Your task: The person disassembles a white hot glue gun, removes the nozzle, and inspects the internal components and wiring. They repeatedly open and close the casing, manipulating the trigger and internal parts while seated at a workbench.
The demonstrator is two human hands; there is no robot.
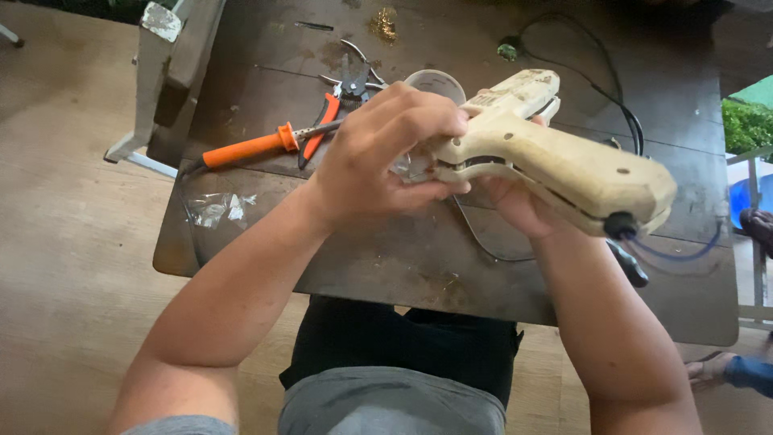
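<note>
The right hand grips a cream-coloured glue gun from below, its fingers wrapped around the handle and mostly hidden by the body of the tool. The gun is held above the middle of the worktop, nozzle end towards the left, with a pale rectangular label on its upper side near the front; what the label bears is too small to tell. A dark cord with a blue wire leaves the gun's rear end at the right.

The left hand is curled over the gun's front, fingers closed on a small clear piece at the nozzle; what that piece is cannot be made out. Just behind the hands stands a clear plastic cup, partly hidden.

To the left on the dark, stained worktop lies an orange-handled tool with a thin metal shaft, and touching it a pair of pliers with one orange grip. Nearer the front left edge lies a crumpled clear plastic wrapper. A black cable loops across the far right of the worktop. A white metal frame leans at the worktop's left corner, on the wooden floor. At the lower right, a foot of another person shows.
</note>
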